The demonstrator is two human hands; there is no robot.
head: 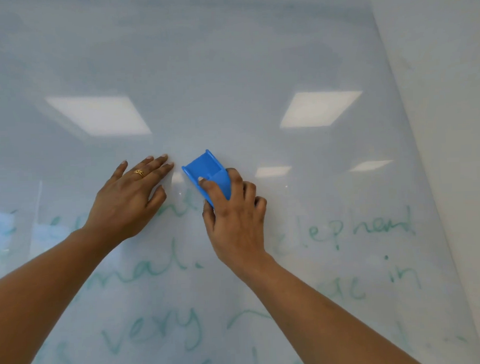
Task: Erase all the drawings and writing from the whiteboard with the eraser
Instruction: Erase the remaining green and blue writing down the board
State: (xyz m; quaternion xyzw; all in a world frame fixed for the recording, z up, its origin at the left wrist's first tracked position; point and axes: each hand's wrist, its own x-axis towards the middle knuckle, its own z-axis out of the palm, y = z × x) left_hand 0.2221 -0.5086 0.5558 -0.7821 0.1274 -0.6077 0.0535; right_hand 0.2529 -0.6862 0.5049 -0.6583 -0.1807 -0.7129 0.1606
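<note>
**Top of the board bare, green lines waiting below**

I am in the middle of the wiping step. My right hand (pixel 235 217) grips the blue eraser (pixel 208 169), thumb on its back and fingers curled round its far side, holding it flat against the whiteboard (pixel 228 58) near the centre of my view. My left hand (pixel 129 195) lies open just beside it at nine o'clock, fingers straight on the board, a gold ring (pixel 139 173) on one of them.

Toward twelve o'clock from the eraser the board looks bare, showing only reflected ceiling lights (pixel 98 115). Toward six o'clock the green writing (pixel 373 228) runs in several faint lines, partly hidden under my forearms — so I judge the job well short of done.

The next move calls for drawing the eraser down into the nearest line and sweeping across with flat, firm pressure. The left hand covers part of that line, so it must lift clear first.
</note>
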